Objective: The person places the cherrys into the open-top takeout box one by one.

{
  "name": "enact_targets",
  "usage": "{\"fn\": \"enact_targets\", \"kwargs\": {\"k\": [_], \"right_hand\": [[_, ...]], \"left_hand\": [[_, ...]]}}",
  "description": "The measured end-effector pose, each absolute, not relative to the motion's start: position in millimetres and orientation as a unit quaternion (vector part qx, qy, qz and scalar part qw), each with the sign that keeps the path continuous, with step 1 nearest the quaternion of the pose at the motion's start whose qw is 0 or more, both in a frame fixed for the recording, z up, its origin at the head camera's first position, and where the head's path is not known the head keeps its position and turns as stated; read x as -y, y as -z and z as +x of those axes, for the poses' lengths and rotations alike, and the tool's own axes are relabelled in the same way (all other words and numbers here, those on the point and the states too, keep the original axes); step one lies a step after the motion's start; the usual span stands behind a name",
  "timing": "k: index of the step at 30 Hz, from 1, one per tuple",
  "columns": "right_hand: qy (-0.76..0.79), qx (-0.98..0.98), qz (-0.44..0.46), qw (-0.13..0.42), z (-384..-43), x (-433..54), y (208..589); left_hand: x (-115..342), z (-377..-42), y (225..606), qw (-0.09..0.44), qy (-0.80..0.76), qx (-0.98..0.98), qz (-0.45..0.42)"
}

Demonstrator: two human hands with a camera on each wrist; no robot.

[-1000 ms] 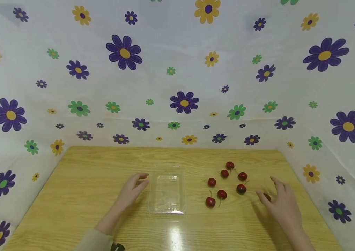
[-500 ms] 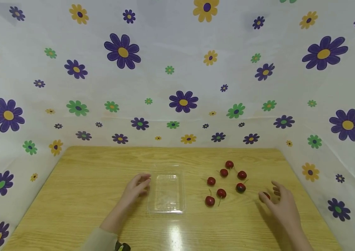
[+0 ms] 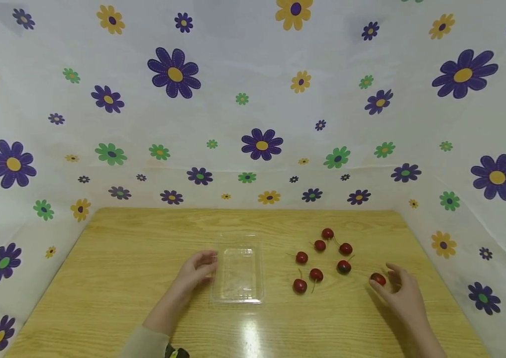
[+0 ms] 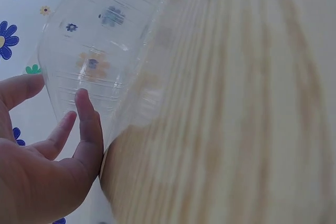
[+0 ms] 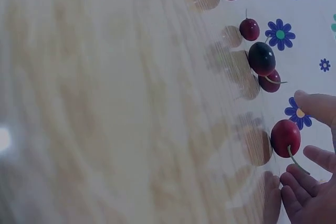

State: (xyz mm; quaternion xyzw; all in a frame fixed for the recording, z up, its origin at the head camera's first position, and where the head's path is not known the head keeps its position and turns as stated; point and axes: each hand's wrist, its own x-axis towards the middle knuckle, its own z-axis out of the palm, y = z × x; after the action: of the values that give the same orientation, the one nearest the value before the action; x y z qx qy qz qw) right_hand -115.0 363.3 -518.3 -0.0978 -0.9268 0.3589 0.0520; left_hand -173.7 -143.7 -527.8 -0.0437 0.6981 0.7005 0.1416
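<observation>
A clear plastic container (image 3: 238, 301) rests on the wooden table. My left hand (image 3: 194, 273) is at its left side, fingers relaxed and slightly bent. In the left wrist view, the fingertips lie close against the clear container (image 4: 105, 35); whether they press it cannot be told. On the right, my right hand (image 3: 405, 293) is beside a dark red cherry (image 3: 378, 279), thumb and fingers spread about it. The right wrist view has this cherry (image 5: 286, 138) on the table, its stem near the fingers, with gaps between them and the fruit.
Several more cherries with stems lie between container and right hand, among them a darker cherry (image 3: 344, 267) and a front cherry (image 3: 299, 286). A white flowered cloth (image 3: 217, 114) stands around the back and sides of the wooden table (image 3: 127, 248).
My left hand has moved slightly right, up to the container's side. My right hand has come down slightly, its thumb and fingers now about the single cherry. The container and cherries stay in place.
</observation>
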Motion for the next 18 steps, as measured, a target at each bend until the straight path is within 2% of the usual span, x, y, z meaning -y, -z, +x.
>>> {"fn": "enact_targets", "kwargs": {"k": [18], "right_hand": [[-0.368, 0.922, -0.058, 0.11, -112, -365, 528]], "left_hand": [[156, -172, 532, 0.185, -0.723, -0.666, 0.006]]}}
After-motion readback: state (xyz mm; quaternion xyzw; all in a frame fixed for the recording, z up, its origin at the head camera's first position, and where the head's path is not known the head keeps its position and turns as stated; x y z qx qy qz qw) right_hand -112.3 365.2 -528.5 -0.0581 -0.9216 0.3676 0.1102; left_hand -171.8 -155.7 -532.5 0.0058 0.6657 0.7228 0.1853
